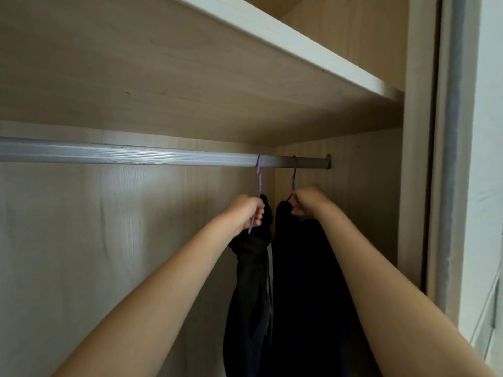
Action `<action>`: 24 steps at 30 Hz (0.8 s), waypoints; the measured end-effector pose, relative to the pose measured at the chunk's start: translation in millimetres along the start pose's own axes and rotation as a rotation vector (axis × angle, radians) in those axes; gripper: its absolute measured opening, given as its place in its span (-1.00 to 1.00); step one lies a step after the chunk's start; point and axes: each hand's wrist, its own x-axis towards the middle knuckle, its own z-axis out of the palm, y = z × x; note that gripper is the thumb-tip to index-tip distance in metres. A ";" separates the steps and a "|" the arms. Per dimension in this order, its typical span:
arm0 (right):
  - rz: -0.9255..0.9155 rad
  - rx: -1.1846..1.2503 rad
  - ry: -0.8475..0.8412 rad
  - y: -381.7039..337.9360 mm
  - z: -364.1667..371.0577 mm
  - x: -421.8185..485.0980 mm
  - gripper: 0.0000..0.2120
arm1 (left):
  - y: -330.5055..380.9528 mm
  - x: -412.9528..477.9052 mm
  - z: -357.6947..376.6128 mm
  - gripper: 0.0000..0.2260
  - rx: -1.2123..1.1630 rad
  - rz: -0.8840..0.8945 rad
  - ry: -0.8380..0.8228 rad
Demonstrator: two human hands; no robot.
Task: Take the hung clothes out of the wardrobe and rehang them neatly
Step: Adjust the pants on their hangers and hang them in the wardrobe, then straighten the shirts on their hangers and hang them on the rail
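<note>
Two dark garments hang from purple hangers on the silver rail [136,155], near its right end. My left hand [246,212] grips the left purple hanger [260,183] just below its hook, above the dark grey garment [250,289]. My right hand [309,201] grips the neck of the right purple hanger [294,176], which carries a black garment [307,281]. Both hooks sit over the rail. The hanger shoulders are hidden inside the cloth.
A pale wooden shelf [272,50] runs right above the rail. The wardrobe's right side panel [375,200] stands close beside my right hand. A sliding door frame [451,159] edges the opening on the right. The rail's left stretch carries nothing.
</note>
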 end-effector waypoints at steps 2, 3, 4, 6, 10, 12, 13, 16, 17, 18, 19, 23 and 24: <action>-0.217 -0.201 0.118 1.5 -6.5 -44.4 -0.84 | -4.9 -14.8 -6.2 -0.84 0.433 0.222 0.095; -0.364 -0.228 0.180 8.5 -8.7 -73.4 -0.80 | -11.0 -27.7 -10.3 -0.81 0.637 0.369 0.169; -0.510 -0.225 0.237 20.3 -10.2 -105.4 -0.78 | -18.9 -47.6 -13.5 -0.76 0.756 0.521 0.236; -0.707 -0.177 0.287 58.0 -13.0 -171.3 -0.79 | -40.9 -101.7 -17.9 -0.71 0.772 0.813 0.304; -0.652 -0.164 0.158 157.0 -25.4 -279.0 -0.81 | -116.1 -206.9 -16.5 -0.77 0.564 1.006 0.108; -0.497 -0.173 0.126 208.7 -32.3 -322.4 -0.83 | -169.4 -244.7 -12.1 -0.78 0.474 0.896 -0.057; -0.384 -0.170 0.140 238.4 -35.8 -340.0 -0.84 | -197.8 -259.4 -8.6 -0.79 0.428 0.796 -0.139; 0.004 -0.086 0.246 330.9 -48.4 -393.1 -0.85 | -289.9 -294.7 6.0 -0.84 0.303 0.356 -0.319; 0.129 -0.056 0.286 360.9 -53.7 -411.7 -0.85 | -323.1 -303.7 9.5 -0.86 0.285 0.201 -0.365; 0.254 -0.038 0.327 387.8 -59.6 -431.8 -0.85 | -357.8 -312.4 11.4 -0.88 0.281 0.053 -0.416; 0.368 -0.035 0.366 412.0 -65.7 -452.6 -0.85 | -389.9 -321.1 12.2 -0.86 0.301 -0.082 -0.474; 0.695 0.010 0.539 475.9 -91.8 -524.0 -0.86 | -473.9 -351.2 11.0 -0.83 0.519 -0.428 -0.734; 0.740 0.037 0.591 482.2 -99.8 -536.0 -0.84 | -482.2 -355.8 13.8 -0.86 0.551 -0.464 -0.772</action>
